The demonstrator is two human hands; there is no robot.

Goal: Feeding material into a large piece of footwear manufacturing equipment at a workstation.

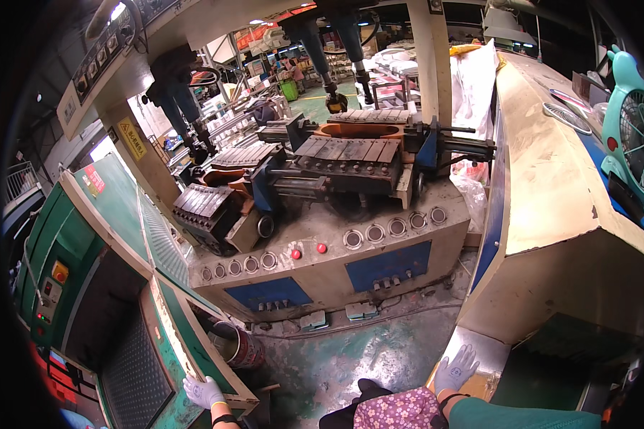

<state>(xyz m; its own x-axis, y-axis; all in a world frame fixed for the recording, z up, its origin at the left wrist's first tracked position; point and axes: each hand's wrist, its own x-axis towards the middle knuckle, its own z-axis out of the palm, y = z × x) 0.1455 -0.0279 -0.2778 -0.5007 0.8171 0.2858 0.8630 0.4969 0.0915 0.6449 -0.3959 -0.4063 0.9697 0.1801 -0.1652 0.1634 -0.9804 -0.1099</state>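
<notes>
My left hand [204,392], in a pale grey work glove, lies on the cream edge of a green machine cabinet [168,329] at the lower left. Its fingers look stretched out, and nothing shows in them. On the right, my right hand [456,368], gloved alike, rests flat with fingers spread on a bare metal ledge [479,345] of a cream machine housing [551,179]. Ahead stands a cream machine [436,229] with two red push buttons [309,251] and rows of round dials along its front. Metal-slatted clamping fixtures [354,154] sit on its top.
Blue foot pedals [361,311] lie on the green floor before the machine. A bucket [237,347] stands beside the green cabinet. A turquoise fan [630,129] rests on the right housing. Drill-like heads [329,79] hang above the fixtures. Flowered purple cloth [401,411] covers my lap.
</notes>
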